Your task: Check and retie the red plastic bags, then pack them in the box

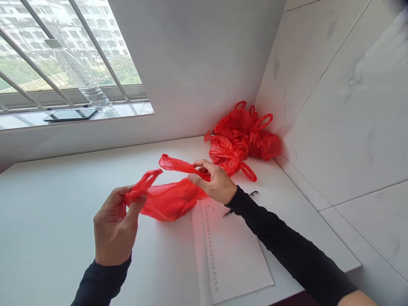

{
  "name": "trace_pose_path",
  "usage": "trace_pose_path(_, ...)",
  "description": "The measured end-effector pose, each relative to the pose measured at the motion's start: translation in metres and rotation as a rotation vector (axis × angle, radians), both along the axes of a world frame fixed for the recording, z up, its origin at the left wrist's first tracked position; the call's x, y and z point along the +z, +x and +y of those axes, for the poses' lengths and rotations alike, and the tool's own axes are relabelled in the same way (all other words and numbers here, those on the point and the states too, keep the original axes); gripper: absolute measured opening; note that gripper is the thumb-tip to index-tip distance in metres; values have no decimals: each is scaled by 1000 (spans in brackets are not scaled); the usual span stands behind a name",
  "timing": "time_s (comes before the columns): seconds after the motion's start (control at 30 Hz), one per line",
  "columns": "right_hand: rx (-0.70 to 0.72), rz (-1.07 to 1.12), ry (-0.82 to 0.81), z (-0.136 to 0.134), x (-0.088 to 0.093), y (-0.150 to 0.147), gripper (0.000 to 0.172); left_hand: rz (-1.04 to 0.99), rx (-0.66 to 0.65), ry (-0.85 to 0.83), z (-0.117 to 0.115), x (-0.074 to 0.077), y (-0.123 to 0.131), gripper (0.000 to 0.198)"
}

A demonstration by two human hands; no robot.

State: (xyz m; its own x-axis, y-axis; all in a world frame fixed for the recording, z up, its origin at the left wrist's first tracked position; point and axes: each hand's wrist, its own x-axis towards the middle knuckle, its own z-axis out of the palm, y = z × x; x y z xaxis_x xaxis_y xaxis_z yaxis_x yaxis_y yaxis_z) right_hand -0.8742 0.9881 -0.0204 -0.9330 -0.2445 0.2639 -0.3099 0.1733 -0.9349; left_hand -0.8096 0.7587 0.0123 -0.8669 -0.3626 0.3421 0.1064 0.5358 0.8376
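A thin red plastic bag (170,199) is stretched between my two hands, low over the white table. My left hand (116,221) is closed around one of its handles at the left. At the other side my right hand (215,180) grips the second handle between thumb and fingers, and that handle's loop sticks out to the left. The bag's body sags between the hands; I cannot tell what, if anything, is inside. Below my right wrist a black pen (228,212) lies partly hidden on a sheet of paper (239,255) with a handwritten column of numbers.
Several knotted red plastic bags (242,136) are heaped in the table's back right corner against the walls. On the window sill stand a clear water bottle (92,93) and a flat dark device (70,115). The white table (57,204) ends at the right below a marbled wall.
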Motion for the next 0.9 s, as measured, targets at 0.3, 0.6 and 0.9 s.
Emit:
trace_pose_path(0.3, -143, 62, -177, 4, 4, -2, 21, 38, 67, -109, -4, -2, 0, 24)
trace_pose_path(0.6, -215, 57, -212, 6, 5, -4, 34, 2, 195, -86, 0, 7, 6, 16)
trace_pose_path(0.9, -503, 393, -161, 1, 33, 30, 39, 56, -84, 127, 2, 6, 9, 28)
